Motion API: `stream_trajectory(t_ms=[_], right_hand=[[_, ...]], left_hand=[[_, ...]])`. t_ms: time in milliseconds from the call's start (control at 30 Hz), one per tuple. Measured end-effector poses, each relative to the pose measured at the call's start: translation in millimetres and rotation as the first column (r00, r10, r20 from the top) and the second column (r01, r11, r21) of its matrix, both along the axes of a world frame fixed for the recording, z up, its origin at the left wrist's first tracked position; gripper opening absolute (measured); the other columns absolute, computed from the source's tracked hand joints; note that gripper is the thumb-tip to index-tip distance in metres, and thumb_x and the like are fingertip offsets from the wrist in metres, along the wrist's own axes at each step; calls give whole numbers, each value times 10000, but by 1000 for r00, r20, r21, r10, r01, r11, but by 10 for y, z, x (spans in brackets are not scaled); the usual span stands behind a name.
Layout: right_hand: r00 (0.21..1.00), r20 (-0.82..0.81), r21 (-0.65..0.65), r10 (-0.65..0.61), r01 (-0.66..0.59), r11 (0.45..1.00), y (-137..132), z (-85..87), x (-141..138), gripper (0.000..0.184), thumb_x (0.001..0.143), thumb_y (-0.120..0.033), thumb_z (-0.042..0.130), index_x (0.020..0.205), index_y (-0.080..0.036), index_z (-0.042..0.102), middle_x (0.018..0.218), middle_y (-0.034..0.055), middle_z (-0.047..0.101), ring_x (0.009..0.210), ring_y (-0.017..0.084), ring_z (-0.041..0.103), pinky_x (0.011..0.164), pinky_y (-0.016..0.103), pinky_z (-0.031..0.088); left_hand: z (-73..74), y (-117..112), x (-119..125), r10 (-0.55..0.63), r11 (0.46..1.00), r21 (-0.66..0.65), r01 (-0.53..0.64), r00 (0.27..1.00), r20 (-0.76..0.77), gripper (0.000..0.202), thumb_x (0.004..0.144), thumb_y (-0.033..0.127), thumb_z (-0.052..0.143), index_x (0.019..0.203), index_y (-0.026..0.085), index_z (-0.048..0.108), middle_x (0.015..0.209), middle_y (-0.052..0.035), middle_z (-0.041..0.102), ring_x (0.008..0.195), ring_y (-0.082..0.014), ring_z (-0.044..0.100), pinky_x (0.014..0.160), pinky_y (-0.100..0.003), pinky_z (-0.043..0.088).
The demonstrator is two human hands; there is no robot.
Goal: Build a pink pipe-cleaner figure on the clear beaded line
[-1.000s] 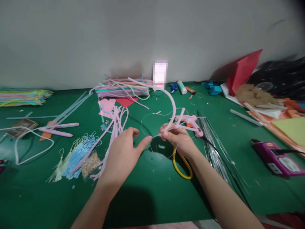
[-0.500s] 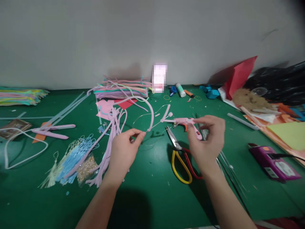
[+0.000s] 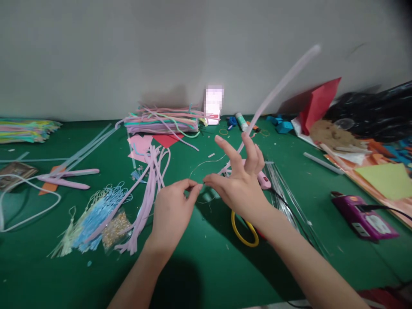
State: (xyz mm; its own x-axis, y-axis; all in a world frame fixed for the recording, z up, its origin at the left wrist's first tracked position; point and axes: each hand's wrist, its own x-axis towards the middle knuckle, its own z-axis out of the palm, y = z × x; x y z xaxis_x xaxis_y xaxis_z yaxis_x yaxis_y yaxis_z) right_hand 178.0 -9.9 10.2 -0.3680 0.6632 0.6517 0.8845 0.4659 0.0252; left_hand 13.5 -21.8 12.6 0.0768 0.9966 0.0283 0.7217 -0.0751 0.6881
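My left hand (image 3: 172, 210) pinches a thin wire (image 3: 206, 163) between thumb and forefinger, just above the green table (image 3: 199, 266). My right hand (image 3: 240, 182) meets it at the fingertips and holds a long pale pink pipe cleaner (image 3: 277, 90) between its raised fingers. The pipe cleaner sticks up and to the right, blurred by motion. Under my right wrist lie scissors with yellow and red handles (image 3: 243, 229). A pink glue gun (image 3: 264, 180) shows just behind my right hand.
A stack of pastel pipe cleaners (image 3: 161, 122) sits by the wall, with a loose pink bundle (image 3: 146, 189) and blue tassels (image 3: 96, 210) to the left. Thin wires (image 3: 291, 199), a purple device (image 3: 363, 214) and coloured paper (image 3: 386, 178) lie on the right.
My right hand came back from the glue gun to the left hand's fingertips. The pink pipe cleaner, curved over the table before, now swings up to the right. The scissors are partly covered again.
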Motion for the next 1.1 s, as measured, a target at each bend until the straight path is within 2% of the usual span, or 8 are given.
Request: stream_trajectory(t_ms=[233,367,500,567,667,867,1100], right_hand=[[997,29,-54,78,-76,996,10,-33,28,148,843,-276,646,697,-252,649,1446,-16,403,1402,384,135,1061,659,164],[994,23,-66,102,-101,993,20,-83,19,141,827,-175,640,730,-276,657,1339,2,488,1365,365,231,1064,658,173],[986,-2,-49,165,-165,985,33,-65,37,74,829,-284,663,756,-279,672,1343,15,473,1372,362,218,1067,603,244],[983,9,-58,182,-182,982,41,-33,69,50,822,-321,672,848,-278,679,1384,37,442,1379,367,213,1053,581,287],[985,30,-29,172,-171,985,44,0,120,148,828,-278,668,976,-275,659,1391,72,439,1372,355,237,1029,562,322],[989,19,107,149,-150,983,6,-39,122,70,824,-227,682,860,-284,663,1322,38,492,1275,278,351,994,442,369],[994,52,184,98,-106,977,-37,-48,17,110,819,-210,684,769,-306,668,1248,-18,576,1240,264,360,956,424,315]], left_hand=[[-14,41,-37,5,984,-173,34,976,219,184,840,361,586,790,206,672,704,11,700,651,-156,627,610,-263,420],[-42,82,-55,18,964,-253,78,934,356,167,787,359,630,804,198,668,728,2,679,613,-148,602,525,-243,410],[-71,114,-88,61,944,-319,88,901,430,202,745,370,673,816,182,693,697,-4,655,537,-127,559,431,-216,362],[-86,121,-106,72,946,-314,80,893,445,230,746,396,679,825,182,712,638,4,632,494,-110,518,426,-211,354],[-88,121,-120,90,955,-291,54,883,461,260,748,426,687,840,186,731,626,6,629,465,-91,495,452,-212,370],[-20,119,-99,151,948,-315,32,829,538,220,723,387,706,781,175,711,633,15,610,432,-70,484,398,-188,306],[-58,117,-73,191,947,-321,-15,829,526,176,704,340,694,732,167,684,609,28,600,410,-67,478,414,-192,338]])
